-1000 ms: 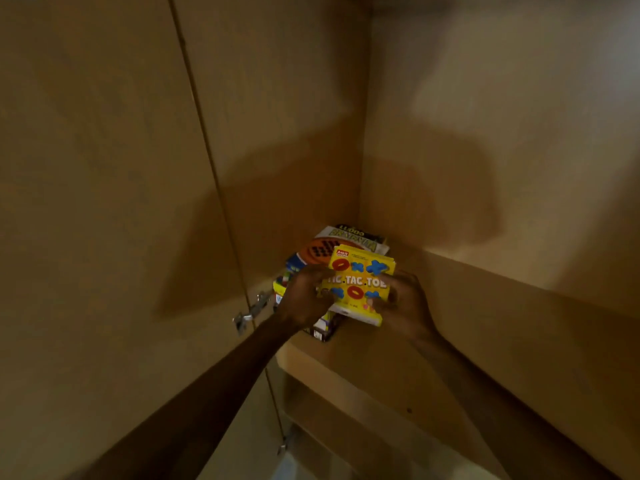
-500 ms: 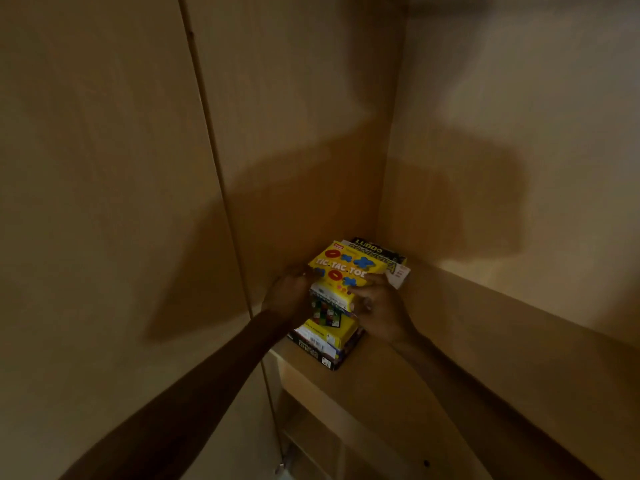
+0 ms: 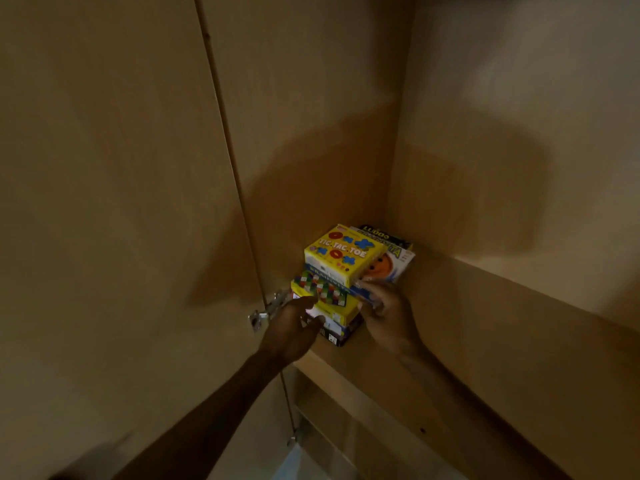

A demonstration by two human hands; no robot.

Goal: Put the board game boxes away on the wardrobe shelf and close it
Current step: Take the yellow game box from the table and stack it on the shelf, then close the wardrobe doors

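Observation:
A stack of several board game boxes stands in the left rear corner of the wooden wardrobe shelf. On top lies a yellow Tic Tac Toe box; a flat white box with a smiling face and a dark Ludo box lie behind it. My left hand hovers at the stack's left front with fingers relaxed, just touching the lower boxes. My right hand grips the right front corner of a blue box in the middle of the stack.
The open wardrobe door stands at the left, with a metal hinge beside my left hand. The wardrobe's side wall and back wall enclose the corner. A lower shelf shows below.
The Tic Tac Toe box was set down on top of the stack. My hands let go of it and dropped to the stack's lower boxes; my left hand has eased back.

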